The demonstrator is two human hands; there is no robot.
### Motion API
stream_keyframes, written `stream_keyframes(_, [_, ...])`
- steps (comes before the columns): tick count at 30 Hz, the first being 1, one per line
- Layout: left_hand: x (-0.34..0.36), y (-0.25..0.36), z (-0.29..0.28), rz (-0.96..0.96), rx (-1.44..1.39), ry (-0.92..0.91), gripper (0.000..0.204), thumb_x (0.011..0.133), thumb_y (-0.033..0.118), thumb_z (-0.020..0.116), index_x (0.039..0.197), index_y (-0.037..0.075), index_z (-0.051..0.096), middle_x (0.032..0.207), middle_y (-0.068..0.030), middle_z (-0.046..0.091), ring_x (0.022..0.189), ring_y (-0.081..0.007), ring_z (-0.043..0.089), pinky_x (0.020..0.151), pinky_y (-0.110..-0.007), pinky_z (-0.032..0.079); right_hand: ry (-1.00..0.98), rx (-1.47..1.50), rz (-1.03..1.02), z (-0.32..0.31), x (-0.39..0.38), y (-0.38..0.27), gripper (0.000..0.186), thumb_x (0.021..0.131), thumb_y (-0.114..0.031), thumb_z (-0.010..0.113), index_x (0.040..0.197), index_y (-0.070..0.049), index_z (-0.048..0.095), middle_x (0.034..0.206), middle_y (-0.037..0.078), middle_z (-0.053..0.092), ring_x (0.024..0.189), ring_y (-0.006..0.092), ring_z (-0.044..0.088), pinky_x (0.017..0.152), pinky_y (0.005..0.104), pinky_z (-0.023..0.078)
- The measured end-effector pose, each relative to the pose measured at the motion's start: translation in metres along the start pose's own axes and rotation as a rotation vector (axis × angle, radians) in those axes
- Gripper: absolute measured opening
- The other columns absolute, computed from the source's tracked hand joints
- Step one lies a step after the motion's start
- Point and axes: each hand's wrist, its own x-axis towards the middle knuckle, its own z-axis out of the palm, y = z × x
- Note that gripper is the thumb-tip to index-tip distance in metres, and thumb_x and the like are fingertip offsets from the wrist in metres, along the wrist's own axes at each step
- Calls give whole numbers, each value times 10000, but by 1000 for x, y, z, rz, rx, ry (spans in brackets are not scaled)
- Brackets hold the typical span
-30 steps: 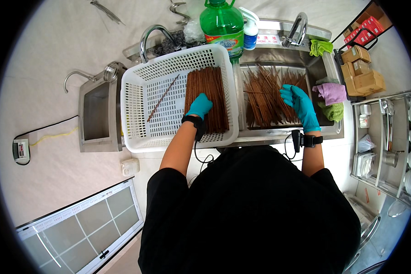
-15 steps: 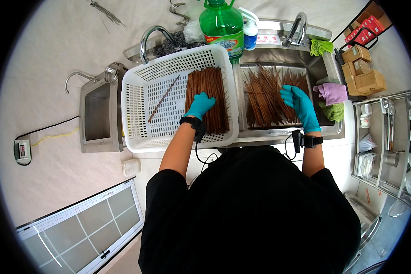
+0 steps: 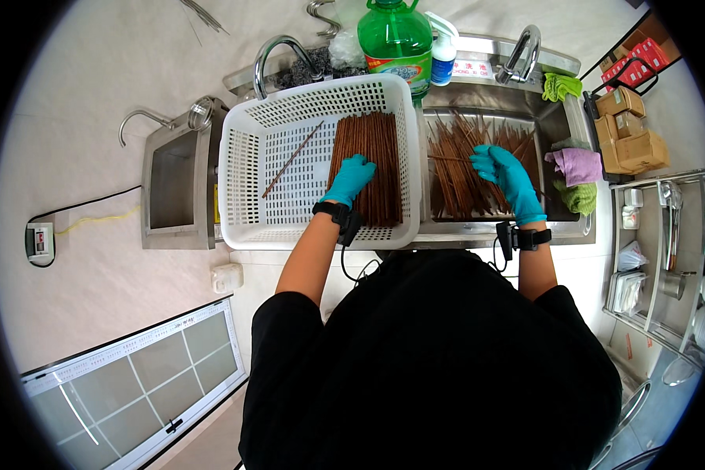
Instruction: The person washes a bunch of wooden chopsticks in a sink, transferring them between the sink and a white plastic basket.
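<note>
My left hand (image 3: 351, 178), in a teal glove, rests on a dense row of brown chopsticks (image 3: 377, 168) in the white plastic basket (image 3: 243, 239). Its fingers are curled down and together; whatever lies beneath them is hidden. One separate chopstick (image 3: 292, 160) slants across the basket's bare left part. Over the metal sink (image 3: 552, 125) to the right, my right hand (image 3: 505, 174), gloved the same way, reaches onto loose chopsticks (image 3: 454, 176). Its fingers are bent and slightly apart, touching or just above the pile, with no chopstick plainly in them.
Behind the basket stand a large green bottle (image 3: 395, 43) and a white-and-blue spray bottle (image 3: 442, 51). Curved faucets (image 3: 270, 51) rise at the back. Purple (image 3: 578, 166) and green cloths (image 3: 562, 86) hang on the sink's right edge. Farther right are cardboard boxes (image 3: 642, 149) and a metal shelf (image 3: 658, 258).
The view has shifted, so the scene sits a little farther right. Against the sink, my right hand has moved left over the loose chopsticks and its fingers bend more. My left hand stays on the row.
</note>
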Motion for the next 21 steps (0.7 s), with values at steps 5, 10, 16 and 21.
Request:
stream_keyframes(5, [18,-21,8,-94,20,-8,381,771,282,562,947,-54,533,869,-223,601,763,-331,601,668,-395,488,-251,-280,95,50,-4,6,470,911,-387,455,1241,-53,480,1063,110,616,963,193,590,846,305,457])
stream_keyframes(10, [33,-31,26,-5,-132,30,398,752,288,585,925,-65,521,772,-202,587,700,-310,590,621,-393,477,-218,-514,156,108,-6,20,685,846,-479,526,1335,-36,344,1075,154,600,910,226,614,777,340,487])
stream_keyframes(16, [52,-63,27,246,76,-36,147,778,155,574,779,8,565,660,-102,533,590,-199,529,539,-325,435,-3,-879,-115,113,18,56,699,832,-430,529,1312,39,336,1070,245,579,923,354,602,787,425,481])
stream_keyframes(21, [52,-52,32,41,-99,95,161,748,136,568,686,-12,572,557,-120,517,509,-230,525,488,-380,414,21,-835,-95,116,18,56,670,821,-390,539,1295,48,360,1024,255,588,912,351,605,775,419,487])
